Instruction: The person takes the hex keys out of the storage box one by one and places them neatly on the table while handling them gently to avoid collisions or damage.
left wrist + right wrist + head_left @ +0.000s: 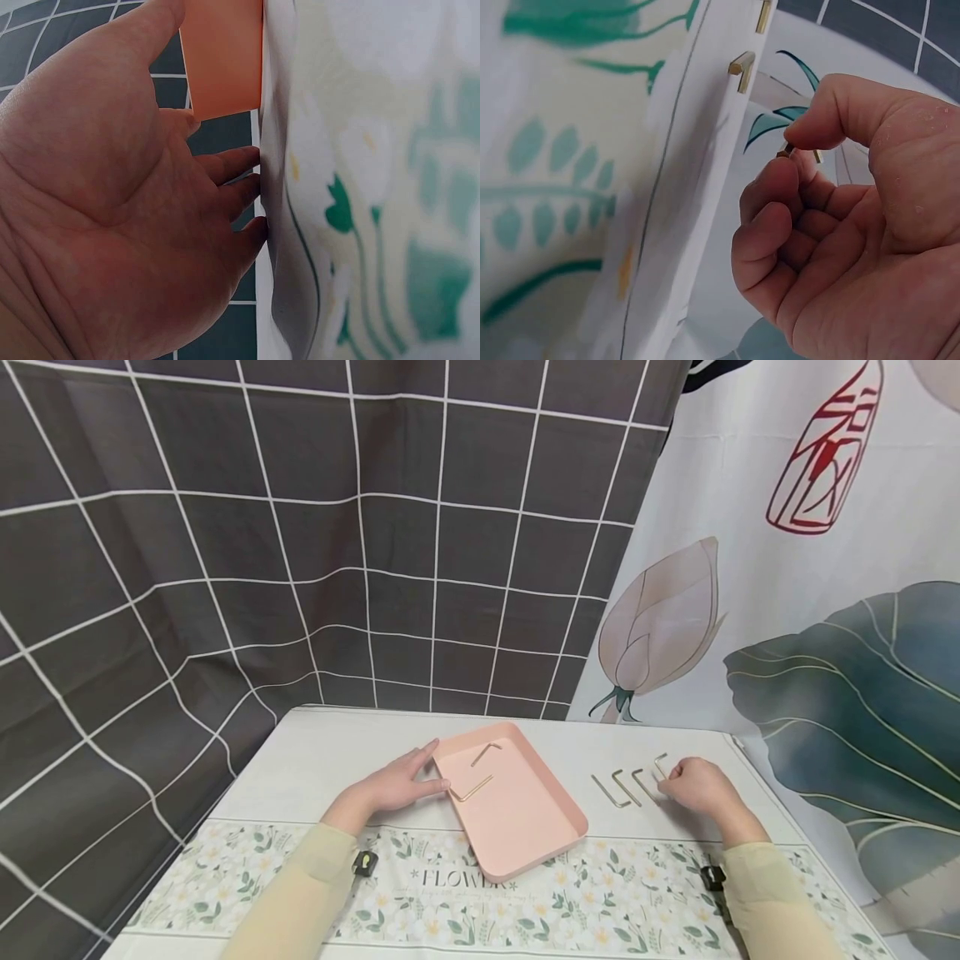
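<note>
On the table, a pink rectangular tray (517, 837) lies at an angle, with two L-shaped hex keys (476, 788) inside. My left hand (392, 787) touches the tray's left side with its thumb and index finger, fingers spread and mostly straight. The left wrist view shows the tray's wall (225, 64) by those fingertips. At the right, my right hand (701, 787) pinches a brass-coloured hex key (660, 764) between thumb and index finger. Its end (785, 152) pokes out of the pinch in the right wrist view. Three more hex keys (627, 787) lie in a row left of that hand.
A floral cloth band (420, 906) runs across the table's front, partly under the tray. Behind the table hangs a dark grid-patterned curtain (397, 543). A white curtain with plant prints (663, 618) hangs at the right, close to the table's edge.
</note>
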`<action>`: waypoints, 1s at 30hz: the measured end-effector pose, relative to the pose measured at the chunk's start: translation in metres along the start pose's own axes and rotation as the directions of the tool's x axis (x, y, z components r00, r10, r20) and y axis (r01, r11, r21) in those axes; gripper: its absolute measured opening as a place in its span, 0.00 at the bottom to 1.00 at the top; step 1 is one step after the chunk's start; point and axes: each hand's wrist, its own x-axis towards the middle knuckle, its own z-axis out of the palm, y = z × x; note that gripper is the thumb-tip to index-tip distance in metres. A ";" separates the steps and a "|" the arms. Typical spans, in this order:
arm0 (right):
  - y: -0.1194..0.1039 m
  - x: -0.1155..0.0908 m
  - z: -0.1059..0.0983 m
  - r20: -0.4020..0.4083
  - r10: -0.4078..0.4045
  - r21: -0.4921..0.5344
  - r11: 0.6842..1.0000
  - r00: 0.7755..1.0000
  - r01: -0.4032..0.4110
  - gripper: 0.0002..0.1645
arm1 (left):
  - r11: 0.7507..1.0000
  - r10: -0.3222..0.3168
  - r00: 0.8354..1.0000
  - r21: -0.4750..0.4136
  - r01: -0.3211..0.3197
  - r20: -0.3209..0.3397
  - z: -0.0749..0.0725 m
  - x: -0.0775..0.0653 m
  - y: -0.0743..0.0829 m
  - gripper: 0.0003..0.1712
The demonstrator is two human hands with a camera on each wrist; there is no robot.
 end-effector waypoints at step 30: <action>0.008 0.001 0.007 0.051 0.025 0.001 1.000 0.998 -0.025 0.16 | 1.000 -0.006 1.000 0.020 0.006 0.007 -0.001 0.000 0.001 0.57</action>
